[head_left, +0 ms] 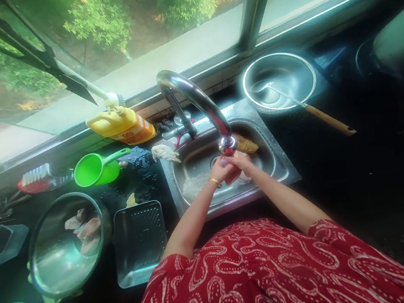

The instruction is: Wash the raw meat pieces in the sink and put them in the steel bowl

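**Both hands under the tap**

We hold a pinkish piece of meat [231, 174] between our left hand [220, 170] and right hand [242, 161], pressed together around it, just below the faucet spout [227, 145] over the sink [284, 171]. Its long axis is hidden.

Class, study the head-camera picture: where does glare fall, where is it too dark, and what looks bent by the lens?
Head view: daylight through the window washes out the sill and puts a glowing halo on the steel strainer; the right counter sinks into near-black; the window frame and tap curve with wide-angle distortion; both hands look soft.
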Demonstrator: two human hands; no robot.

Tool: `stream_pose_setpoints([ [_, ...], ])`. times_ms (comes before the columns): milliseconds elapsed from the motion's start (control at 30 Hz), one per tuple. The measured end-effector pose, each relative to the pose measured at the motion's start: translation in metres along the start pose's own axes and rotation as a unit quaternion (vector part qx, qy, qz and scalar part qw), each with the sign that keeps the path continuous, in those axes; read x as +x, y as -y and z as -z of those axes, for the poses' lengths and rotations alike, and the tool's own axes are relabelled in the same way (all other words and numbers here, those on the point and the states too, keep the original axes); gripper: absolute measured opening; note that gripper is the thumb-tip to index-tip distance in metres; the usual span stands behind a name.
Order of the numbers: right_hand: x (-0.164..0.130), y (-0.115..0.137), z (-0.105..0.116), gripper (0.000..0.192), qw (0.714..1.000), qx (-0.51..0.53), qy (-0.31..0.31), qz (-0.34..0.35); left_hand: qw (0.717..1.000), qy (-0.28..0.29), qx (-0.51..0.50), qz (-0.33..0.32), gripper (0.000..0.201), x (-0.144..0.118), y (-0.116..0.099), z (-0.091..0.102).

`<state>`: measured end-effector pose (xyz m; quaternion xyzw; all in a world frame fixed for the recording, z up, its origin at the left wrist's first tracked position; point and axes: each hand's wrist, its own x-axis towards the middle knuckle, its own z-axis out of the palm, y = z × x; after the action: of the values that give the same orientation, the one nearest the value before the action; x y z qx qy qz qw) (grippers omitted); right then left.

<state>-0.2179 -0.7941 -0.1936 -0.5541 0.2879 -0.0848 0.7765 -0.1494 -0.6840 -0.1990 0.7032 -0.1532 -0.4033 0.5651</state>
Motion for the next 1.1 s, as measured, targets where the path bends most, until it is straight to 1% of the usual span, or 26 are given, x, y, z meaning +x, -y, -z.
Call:
stream_pose_setpoints([
  [67,-0.004,-0.001,-0.002,0.044,1.0,0.023,-0.017,-0.001,1.0,-0.027,0.003,-0.01,0.043,-0.002,0.001,-0.002],
  [133,-0.008,-0.003,-0.005,0.041,0.998,0.05,-0.033,-0.005,0.999,-0.038,0.025,-0.003,0.035,-0.003,0.001,-0.003],
  [233,-0.015,-0.007,-0.007,0.037,0.994,0.085,-0.064,-0.002,0.998,-0.015,0.063,0.002,0.027,-0.002,-0.002,-0.003],
  [333,-0.019,-0.008,-0.008,0.034,0.99,0.093,-0.103,0.01,0.997,0.0,0.081,-0.007,0.021,0.0,-0.008,-0.003],
  [400,-0.02,-0.01,-0.006,0.032,0.988,0.096,-0.122,0.023,0.997,0.007,0.083,-0.001,0.018,0.001,-0.013,-0.003],
  [467,-0.02,-0.014,-0.004,0.031,0.985,0.105,-0.132,0.036,0.997,0.025,0.072,0.011,0.017,0.0,-0.017,-0.002],
  [567,-0.021,-0.023,-0.001,0.032,0.984,0.12,-0.125,0.047,0.997,0.047,0.053,0.022,0.015,-0.001,-0.018,0.0],
  [667,-0.02,-0.031,-0.001,0.032,0.983,0.12,-0.134,0.038,0.998,0.042,0.047,0.03,0.015,0.0,-0.014,0.001],
  [733,-0.018,-0.032,-0.004,0.034,0.982,0.112,-0.149,0.029,0.998,0.023,0.034,0.041,0.016,0.001,-0.012,0.001],
  [800,-0.014,-0.029,-0.01,0.038,0.979,0.1,-0.176,0.033,0.998,-0.009,-0.011,0.053,0.021,0.0,-0.012,0.0],
  [867,-0.008,-0.023,-0.017,0.045,0.971,0.073,-0.216,0.07,0.994,-0.049,-0.075,0.064,0.031,-0.004,-0.015,0.002],
  [900,-0.006,-0.02,-0.02,0.05,0.965,0.056,-0.235,0.098,0.99,-0.058,-0.105,0.081,0.037,-0.008,-0.017,0.003],
  [933,-0.004,-0.018,-0.023,0.057,0.96,0.042,-0.246,0.126,0.984,-0.047,-0.134,0.112,0.043,-0.013,-0.021,0.004],
  [967,-0.002,-0.017,-0.025,0.062,0.957,0.035,-0.246,0.149,0.974,-0.023,-0.169,0.15,0.046,-0.018,-0.024,0.006],
  [1033,-0.002,-0.018,-0.029,0.067,0.957,0.04,-0.233,0.167,0.942,0.026,-0.255,0.216,0.047,-0.029,-0.031,0.008],
  [1067,-0.004,-0.02,-0.029,0.068,0.958,0.045,-0.227,0.166,0.926,0.036,-0.301,0.226,0.044,-0.034,-0.034,0.008],
  [1100,-0.006,-0.022,-0.029,0.068,0.959,0.047,-0.224,0.165,0.915,0.031,-0.34,0.216,0.041,-0.037,-0.037,0.008],
])
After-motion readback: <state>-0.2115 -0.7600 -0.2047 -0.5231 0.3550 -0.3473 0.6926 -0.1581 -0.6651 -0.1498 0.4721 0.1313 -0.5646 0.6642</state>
